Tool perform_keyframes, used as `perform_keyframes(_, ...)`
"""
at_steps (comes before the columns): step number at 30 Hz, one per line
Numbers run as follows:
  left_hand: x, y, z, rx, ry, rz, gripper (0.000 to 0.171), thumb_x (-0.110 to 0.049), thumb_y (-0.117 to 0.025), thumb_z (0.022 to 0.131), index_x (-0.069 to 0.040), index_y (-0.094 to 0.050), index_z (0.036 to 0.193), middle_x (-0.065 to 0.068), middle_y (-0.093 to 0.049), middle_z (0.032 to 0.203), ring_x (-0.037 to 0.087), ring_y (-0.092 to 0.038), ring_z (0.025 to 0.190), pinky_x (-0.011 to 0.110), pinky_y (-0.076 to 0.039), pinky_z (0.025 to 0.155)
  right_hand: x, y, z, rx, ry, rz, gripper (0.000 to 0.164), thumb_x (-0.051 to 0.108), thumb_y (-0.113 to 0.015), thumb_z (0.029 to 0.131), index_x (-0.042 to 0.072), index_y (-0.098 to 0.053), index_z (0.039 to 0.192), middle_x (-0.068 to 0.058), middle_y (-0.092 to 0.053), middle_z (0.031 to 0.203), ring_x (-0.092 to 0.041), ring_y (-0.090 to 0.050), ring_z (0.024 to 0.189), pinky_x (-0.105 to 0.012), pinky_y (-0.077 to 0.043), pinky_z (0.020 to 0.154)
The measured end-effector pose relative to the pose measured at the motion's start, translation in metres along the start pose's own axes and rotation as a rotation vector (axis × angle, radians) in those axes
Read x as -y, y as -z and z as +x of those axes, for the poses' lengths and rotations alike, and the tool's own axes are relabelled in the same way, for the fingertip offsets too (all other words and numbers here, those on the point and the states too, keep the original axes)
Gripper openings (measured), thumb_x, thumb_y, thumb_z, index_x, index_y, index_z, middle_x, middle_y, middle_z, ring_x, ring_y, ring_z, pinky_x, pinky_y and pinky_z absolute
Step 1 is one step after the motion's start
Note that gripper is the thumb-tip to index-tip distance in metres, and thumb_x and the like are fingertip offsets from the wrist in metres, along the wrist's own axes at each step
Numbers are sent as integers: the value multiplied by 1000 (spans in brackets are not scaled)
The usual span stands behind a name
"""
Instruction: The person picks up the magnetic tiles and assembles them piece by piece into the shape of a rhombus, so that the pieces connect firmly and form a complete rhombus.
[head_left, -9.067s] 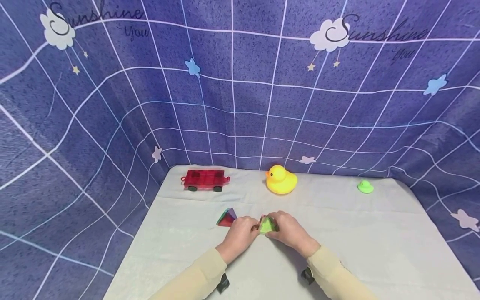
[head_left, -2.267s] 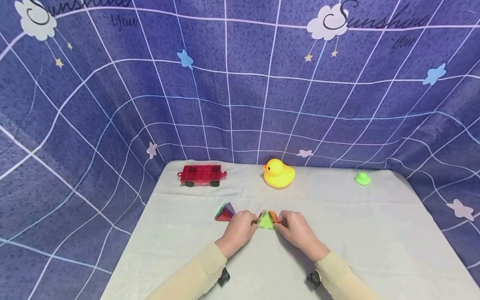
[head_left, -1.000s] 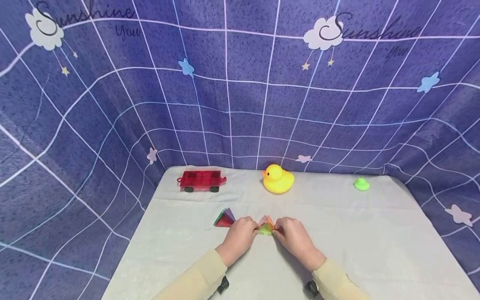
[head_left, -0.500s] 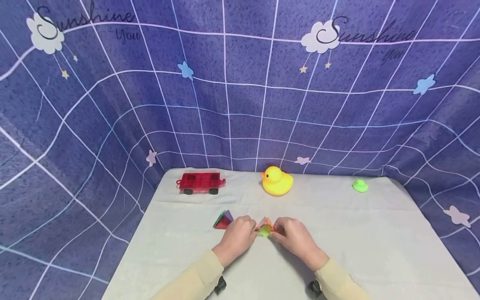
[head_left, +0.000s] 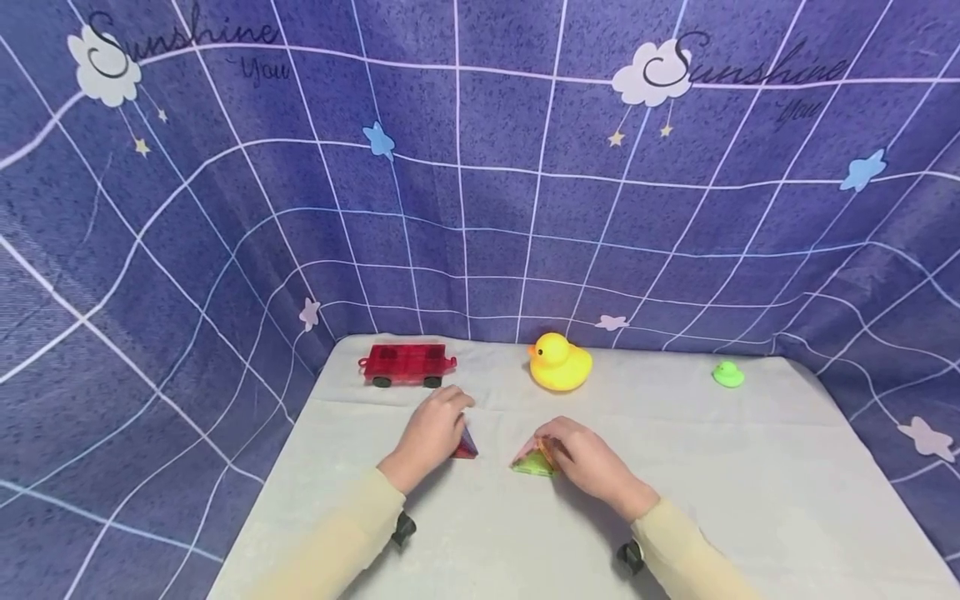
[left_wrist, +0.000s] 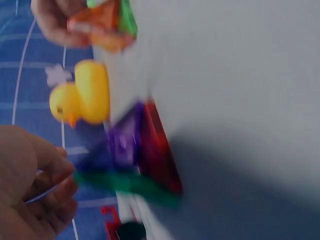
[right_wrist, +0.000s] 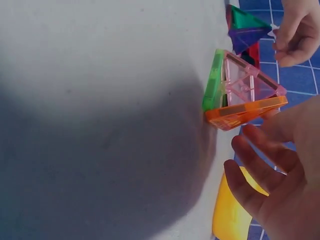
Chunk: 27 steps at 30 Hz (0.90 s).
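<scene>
My left hand (head_left: 427,435) reaches over a small pyramid of see-through magnetic tiles (head_left: 466,450) in red, purple and green. In the left wrist view its fingers (left_wrist: 60,170) are loosely bent beside the purple pyramid (left_wrist: 125,145), with a gap showing between them. My right hand (head_left: 588,460) is at a second tile pyramid (head_left: 533,465) of light green, pink and orange tiles. In the right wrist view the fingers (right_wrist: 252,162) spread beside the orange tile (right_wrist: 247,111), fingertips right at its edge. Both pyramids stand on the white cloth.
A red toy wagon (head_left: 406,364) stands at the back left of the white-covered table (head_left: 675,517). A big yellow duck (head_left: 560,363) sits at the back middle, and a small green duck (head_left: 727,374) farther right. A blue patterned curtain (head_left: 495,192) rises behind.
The orange tile now stands against the green and pink ones as a pyramid. My left hand has let go and moved left, over the purple-red pyramid. My right hand stays at the orange side.
</scene>
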<state>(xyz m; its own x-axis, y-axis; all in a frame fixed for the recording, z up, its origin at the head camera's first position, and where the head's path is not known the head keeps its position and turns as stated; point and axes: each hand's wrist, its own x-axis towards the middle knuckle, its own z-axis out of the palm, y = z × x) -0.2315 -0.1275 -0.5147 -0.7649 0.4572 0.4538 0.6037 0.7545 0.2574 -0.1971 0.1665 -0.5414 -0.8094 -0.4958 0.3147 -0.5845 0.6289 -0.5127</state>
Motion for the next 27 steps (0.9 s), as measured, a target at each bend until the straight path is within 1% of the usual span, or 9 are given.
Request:
perform_keyframes(3,20,5,-4,54,22,-1,35,14,-71,82,-6,-75,111,6,-68,106,28,-66,101,42,-53,93,-5,-3,3,19,103,-24,33,-13,-67,93,7,-72,120,-5,-69,117,-21,-67,111,-43,-53,97)
perform_keyframes(5,30,7,-8,118,25,-11,42,16,-72,81,-6,-73,117,7,-66,111,29,-65,105,43,-53,95,-8,-4,4,34,165,-30,38,-16,-67,91,5,-71,122,-9,-69,120,-25,-66,113,-44,-53,99)
perform_keyframes(7,37,7,-12,186,14,-32,51,19,-71,81,-7,-69,125,9,-65,117,31,-64,111,46,-51,99,-10,-6,5,51,202,-20,37,-16,-68,91,3,-71,123,-12,-69,121,-28,-66,115,-46,-52,100)
perform_keyframes(9,41,7,-17,247,-2,-61,58,20,-68,83,-8,-65,134,10,-64,124,33,-62,117,48,-48,103,-10,-6,6,69,216,-11,38,-17,-68,90,2,-70,123,-14,-69,122,-30,-66,116,-47,-51,101)
perform_keyframes(12,42,7,-21,307,-37,-109,63,21,-62,85,-8,-61,141,13,-62,132,35,-59,124,51,-45,107,-11,-6,6,92,201,4,39,-17,-68,89,3,-69,123,-14,-69,123,-30,-65,119,-48,-49,103)
perform_keyframes(16,41,5,-24,341,-62,-139,61,23,-57,86,-7,-63,139,14,-62,135,36,-58,126,52,-44,109,-10,-6,7,111,176,17,41,-18,-68,88,3,-68,123,-12,-69,123,-30,-64,120,-48,-48,105)
perform_keyframes(21,44,3,-26,361,-27,-134,58,21,-62,84,-8,-67,133,12,-63,133,34,-58,126,51,-44,109,-9,-5,7,127,151,13,41,-18,-68,87,4,-67,122,-10,-69,122,-29,-64,121,-48,-48,105)
perform_keyframes(25,47,4,-28,375,-2,-145,52,16,-66,86,-8,-67,132,11,-64,132,34,-58,126,50,-43,109,-10,-3,2,131,92,3,44,-16,-69,85,6,-67,122,-7,-69,123,-28,-63,120,-49,-48,104)
perform_keyframes(27,47,4,-29,370,1,-147,47,11,-68,88,-7,-67,131,11,-65,131,33,-58,126,49,-43,109,-12,-1,-1,129,59,3,44,-14,-70,85,8,-67,123,-6,-68,124,-27,-63,120,-48,-48,104)
